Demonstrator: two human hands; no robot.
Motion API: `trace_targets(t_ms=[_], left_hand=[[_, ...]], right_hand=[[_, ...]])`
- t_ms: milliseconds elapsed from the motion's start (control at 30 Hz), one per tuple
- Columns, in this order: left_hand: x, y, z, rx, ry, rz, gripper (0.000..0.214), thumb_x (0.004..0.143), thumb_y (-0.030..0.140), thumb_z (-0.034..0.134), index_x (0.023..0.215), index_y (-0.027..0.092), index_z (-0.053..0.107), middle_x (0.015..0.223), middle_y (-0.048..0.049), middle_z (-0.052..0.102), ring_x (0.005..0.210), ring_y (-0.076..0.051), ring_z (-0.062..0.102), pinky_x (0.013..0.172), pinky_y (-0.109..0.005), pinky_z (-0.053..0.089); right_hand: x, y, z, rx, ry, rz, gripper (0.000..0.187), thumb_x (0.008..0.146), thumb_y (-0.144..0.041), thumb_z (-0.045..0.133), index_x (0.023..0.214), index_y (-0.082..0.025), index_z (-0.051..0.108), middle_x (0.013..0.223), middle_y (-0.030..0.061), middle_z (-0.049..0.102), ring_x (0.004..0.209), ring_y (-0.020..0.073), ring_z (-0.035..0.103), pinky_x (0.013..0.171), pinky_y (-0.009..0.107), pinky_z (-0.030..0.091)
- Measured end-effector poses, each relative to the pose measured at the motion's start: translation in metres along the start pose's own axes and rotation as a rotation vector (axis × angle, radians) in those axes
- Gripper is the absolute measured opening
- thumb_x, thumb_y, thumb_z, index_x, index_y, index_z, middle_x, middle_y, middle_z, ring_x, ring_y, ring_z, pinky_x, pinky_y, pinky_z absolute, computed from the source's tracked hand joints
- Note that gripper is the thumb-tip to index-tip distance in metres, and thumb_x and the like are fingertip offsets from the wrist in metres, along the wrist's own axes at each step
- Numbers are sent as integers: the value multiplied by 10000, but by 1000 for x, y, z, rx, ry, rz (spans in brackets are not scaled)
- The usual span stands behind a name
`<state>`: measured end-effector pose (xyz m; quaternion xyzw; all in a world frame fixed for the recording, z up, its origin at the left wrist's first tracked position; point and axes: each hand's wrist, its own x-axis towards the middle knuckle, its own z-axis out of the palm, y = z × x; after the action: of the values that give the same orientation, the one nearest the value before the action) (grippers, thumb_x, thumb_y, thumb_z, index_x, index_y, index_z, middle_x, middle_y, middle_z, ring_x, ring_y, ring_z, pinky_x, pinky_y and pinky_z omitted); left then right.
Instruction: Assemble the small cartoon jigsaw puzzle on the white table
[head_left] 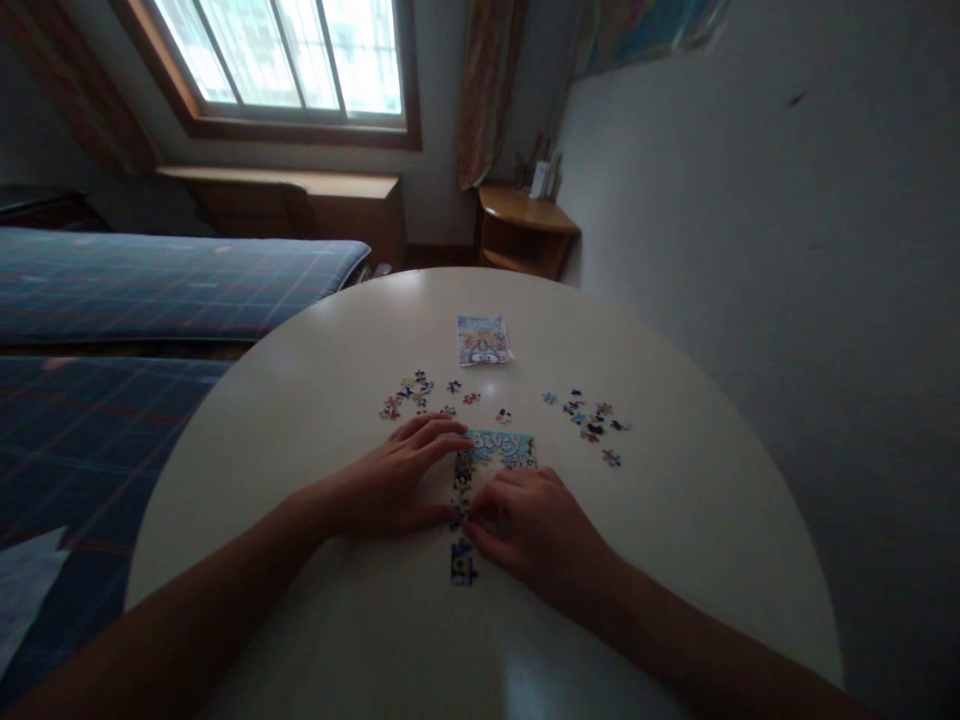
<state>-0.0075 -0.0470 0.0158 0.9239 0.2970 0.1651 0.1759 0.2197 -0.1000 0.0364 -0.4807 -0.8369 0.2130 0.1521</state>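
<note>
A partly joined jigsaw puzzle lies on the round white table, its top rows blue with "Bluey" lettering and a strip running down its left side. My left hand rests flat with fingers spread, its fingertips on the puzzle's upper left edge and its thumb against the left strip. My right hand has thumb and forefinger pinched on a small puzzle piece at that strip; the fingers partly cover it. Just below lies a dark blue joined corner section, apart from the strip above.
Loose puzzle pieces are scattered beyond my left hand, and more loose pieces lie to the right. A printed picture packet is farther back. A plaid bed stands left of the table; a white wall rises at right.
</note>
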Motion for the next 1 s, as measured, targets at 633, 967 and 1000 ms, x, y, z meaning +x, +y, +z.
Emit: trace_targets(t_ms=[633,967,1000], left_hand=[[-5,-19,-12,30,99,-38,508,915,327,614,1390,247,449,1443,-110,490,1396,-293,370,1152,-533,340],[-2,-15,-6,52,16,-15,506,917,286,619,1405,311,488,1506,-28,473,1446,-278,317,1183,-535,309],[-2,-15,-6,54,11,-4,486,919,283,618,1391,315,508,1501,-22,480,1444,-277,320,1182,-532,312]], right_hand=[[-1,5,-11,-5,-27,-61,52,803,-229,739,838,-237,702,897,-3,721,924,193,649,851,356,327],[-3,4,-3,-3,14,-61,193,825,-321,747,998,-248,703,1053,36,719,1037,244,633,895,387,321],[-3,4,-2,-5,10,-56,187,821,-324,751,983,-245,704,1047,35,717,1036,245,631,892,387,322]])
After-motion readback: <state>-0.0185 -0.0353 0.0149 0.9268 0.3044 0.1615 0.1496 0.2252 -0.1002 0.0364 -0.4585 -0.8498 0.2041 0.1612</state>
